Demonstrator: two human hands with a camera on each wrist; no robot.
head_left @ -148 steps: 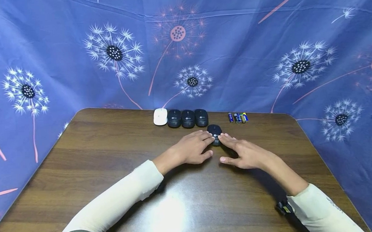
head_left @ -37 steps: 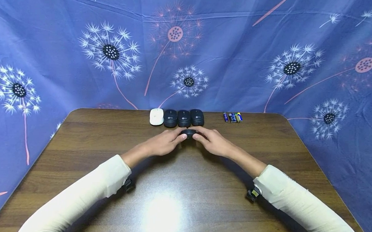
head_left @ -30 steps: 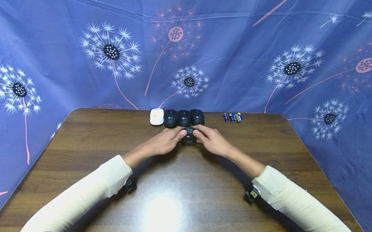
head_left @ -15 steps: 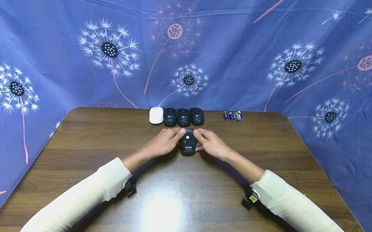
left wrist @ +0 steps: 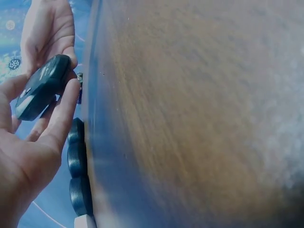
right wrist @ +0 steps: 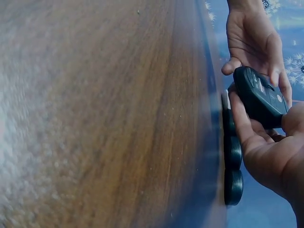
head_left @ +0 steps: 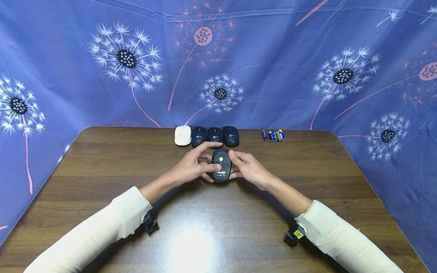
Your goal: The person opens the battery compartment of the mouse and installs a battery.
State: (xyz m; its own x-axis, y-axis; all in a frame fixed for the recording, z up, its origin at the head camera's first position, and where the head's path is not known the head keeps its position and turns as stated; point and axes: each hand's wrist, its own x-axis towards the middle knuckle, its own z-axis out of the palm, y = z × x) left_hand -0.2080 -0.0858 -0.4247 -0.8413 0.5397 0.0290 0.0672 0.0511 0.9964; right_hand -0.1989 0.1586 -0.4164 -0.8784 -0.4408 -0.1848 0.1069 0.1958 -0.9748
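Between your two hands, near the far edge of the bench (head_left: 114, 164), you hold the mouse (head_left: 224, 162) belly up. Its white spot (head_left: 221, 159) and its label (head_left: 221, 174) face you, and from the wrist views it looks lifted clear of the wood.

Your right hand (head_left: 252, 170) grips the right side, thumb near the far corner and fingers wrapped beneath. Your left hand (head_left: 188, 166) holds the other side more loosely: the thumb lies across the underside just below the spot, the index finger sticks out past the far end, and the other fingers sit at the edge and behind.

The step looks like working the underside with your left thumb. To do it well, let your right hand bear the weight and act as the anvil, so the mouse does not rock when you press. Lay the pad of the thumb flat and push evenly; a fingertip digging in would likely skid on that smooth shell. Back the thumb with your left fingers directly opposite.

Mind the three black mice (head_left: 231, 135) and the white mouse (head_left: 183, 135) lined up beyond: your index finger overlaps that row in the head view, and I can't tell whether it touches. The batteries (head_left: 274, 136) lie well apart, off to your right.
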